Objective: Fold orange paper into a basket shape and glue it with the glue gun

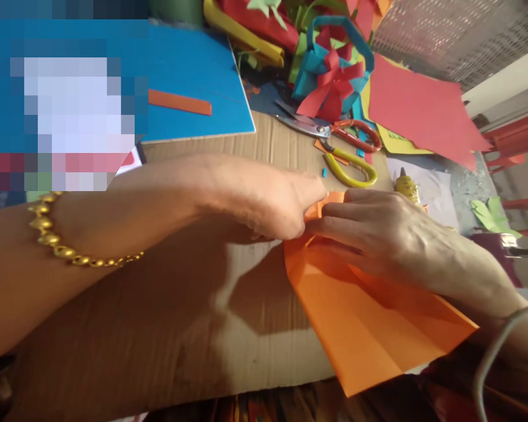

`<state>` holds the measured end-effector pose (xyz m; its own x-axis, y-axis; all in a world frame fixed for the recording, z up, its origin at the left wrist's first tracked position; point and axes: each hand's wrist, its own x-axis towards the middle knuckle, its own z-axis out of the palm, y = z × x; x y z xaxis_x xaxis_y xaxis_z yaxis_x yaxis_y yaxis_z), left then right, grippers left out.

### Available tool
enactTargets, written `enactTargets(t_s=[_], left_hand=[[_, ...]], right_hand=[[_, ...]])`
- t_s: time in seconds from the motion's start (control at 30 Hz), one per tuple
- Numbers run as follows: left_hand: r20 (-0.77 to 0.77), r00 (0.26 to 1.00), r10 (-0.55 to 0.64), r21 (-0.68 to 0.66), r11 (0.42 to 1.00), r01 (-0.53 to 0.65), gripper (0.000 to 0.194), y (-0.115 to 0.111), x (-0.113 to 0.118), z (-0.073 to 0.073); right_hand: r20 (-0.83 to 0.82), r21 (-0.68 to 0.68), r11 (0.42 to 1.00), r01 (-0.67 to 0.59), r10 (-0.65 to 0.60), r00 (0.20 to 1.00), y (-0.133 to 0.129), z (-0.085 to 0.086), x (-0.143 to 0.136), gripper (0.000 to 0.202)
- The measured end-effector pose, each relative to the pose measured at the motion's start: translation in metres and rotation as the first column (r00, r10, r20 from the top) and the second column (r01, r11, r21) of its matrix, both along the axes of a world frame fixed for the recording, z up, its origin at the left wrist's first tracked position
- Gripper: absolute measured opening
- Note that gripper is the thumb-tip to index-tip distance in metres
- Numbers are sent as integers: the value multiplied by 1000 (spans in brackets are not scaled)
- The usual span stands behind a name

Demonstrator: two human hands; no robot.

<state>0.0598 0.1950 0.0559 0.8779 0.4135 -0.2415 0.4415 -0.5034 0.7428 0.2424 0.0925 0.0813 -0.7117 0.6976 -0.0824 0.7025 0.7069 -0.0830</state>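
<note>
The orange paper (356,328) lies slantwise over the cardboard (264,363), at the right of the work area, its long axis running from the far, upper-left end down toward the near right. Its narrower end points away from the person, under the fingers; the wider end faces the body and reaches past the cardboard's near edge, one corner aimed almost straight down, the other out to the right beneath the forearm. A lengthwise crease follows roughly that same axis. The right hand (374,225) comes in from the right with its fingers bent together and closed on the paper's far part, the thumb hidden. The left hand (281,205) reaches across from the left, mostly curled, its fingertips meeting the far end close by the other hand's; whether it pinches the sheet I cannot tell. Just beyond, scissors (328,129) lie with their parted blades toward the left and their red and yellow handles toward the right. Farther off stand a blue paper bag (308,76) bearing a red bow (332,88), with red sheet (418,108) to its right and a blue board (193,64) to its left.
</note>
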Motion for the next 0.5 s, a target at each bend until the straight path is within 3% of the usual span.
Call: enactTargets(t_s=[0.1,0.2,0.37,0.5], left_hand=[[-107,975,-193,7,981,195,37,1,3,4],[-224,947,-231,22,970,242,35,5,7,6],[-157,945,-286,-15,958,287,37,9,10,3],[-225,932,-284,26,954,297,31,6,10,8]], right_hand=[[-14,28,1000,-14,14,1000,0,-2,-2,27],[-64,61,997,-51,54,996,2,-6,-1,25],[-126,96,989,-108,120,985,5,-15,4,15],[-153,80,991,-109,120,981,7,-22,8,14]])
